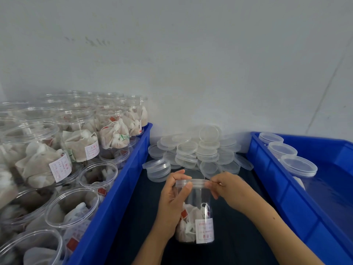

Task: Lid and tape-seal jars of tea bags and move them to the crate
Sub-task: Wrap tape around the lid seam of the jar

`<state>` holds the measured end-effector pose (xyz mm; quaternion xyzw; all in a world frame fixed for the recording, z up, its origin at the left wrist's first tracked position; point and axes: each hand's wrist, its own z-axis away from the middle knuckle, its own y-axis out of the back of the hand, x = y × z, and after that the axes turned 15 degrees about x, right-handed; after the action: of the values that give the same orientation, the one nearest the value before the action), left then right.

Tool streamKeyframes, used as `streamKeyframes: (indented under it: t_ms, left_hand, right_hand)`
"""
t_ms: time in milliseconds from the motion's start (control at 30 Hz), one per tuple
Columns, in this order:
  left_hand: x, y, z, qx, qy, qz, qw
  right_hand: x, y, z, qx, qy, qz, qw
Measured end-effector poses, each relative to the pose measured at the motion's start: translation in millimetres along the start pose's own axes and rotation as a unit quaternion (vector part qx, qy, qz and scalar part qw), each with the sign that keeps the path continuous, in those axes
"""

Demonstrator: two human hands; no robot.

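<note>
- Both hands are on one clear jar (pixel 194 211) in the lower middle of the frame; it stands upright on the dark table top (pixel 137 217), between the two blue crates.
- Left hand (pixel 174 199) grips the jar's left side, with the fingers curled around the wall and the thumb lying against the edge of the lid (pixel 192 183).
- Right hand (pixel 227 188) pinches the right edge of the same lid with thumb and fingertips; the other fingers are bent under it.
- One jar is held. Its lid sits on the mouth; I cannot tell if it is fully closed or if any tape is on it.
- Inside this jar, tea bags (pixel 188 220) with strings fill only the lower half, and a white label (pixel 204 230) is on the front wall.
- At the left of the frame, the left crate (pixel 114 197) holds many open jars (pixel 80 138) without lids, more than ten, stacked in two layers. Each one has tea bags inside and several show a white label.
- At the right of the frame, the right crate (pixel 282 192) holds three jars with lids on (pixel 298 165), standing in a row along its left wall.
- In the middle, behind the hands and against the white wall (pixel 191 54), lies a heap of loose lids (pixel 194 152); they are too many and too overlapping to count exactly.
</note>
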<state>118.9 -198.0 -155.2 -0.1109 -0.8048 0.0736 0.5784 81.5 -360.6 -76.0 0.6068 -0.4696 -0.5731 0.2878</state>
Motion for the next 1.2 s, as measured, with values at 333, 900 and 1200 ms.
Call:
streamKeyframes:
  t_ms: [333, 900, 1200]
  left_hand:
    - [-2.6, 10.9, 4.0, -0.033, 0.05, 0.03, 0.998]
    - [-7.5, 4.0, 14.2, 0.01, -0.121, -0.094, 0.988]
    - [-0.7, -8.5, 21.9, -0.067, 0.054, -0.044, 0.995]
  right_hand:
    - [-1.3, -1.8, 6.4, -0.023, -0.01, -0.108, 0.994]
    - [-14.9, -11.9, 35.6, 0.062, -0.066, -0.262, 0.961]
    - [-15.8, -15.8, 39.6, 0.119, -0.094, -0.31, 0.939]
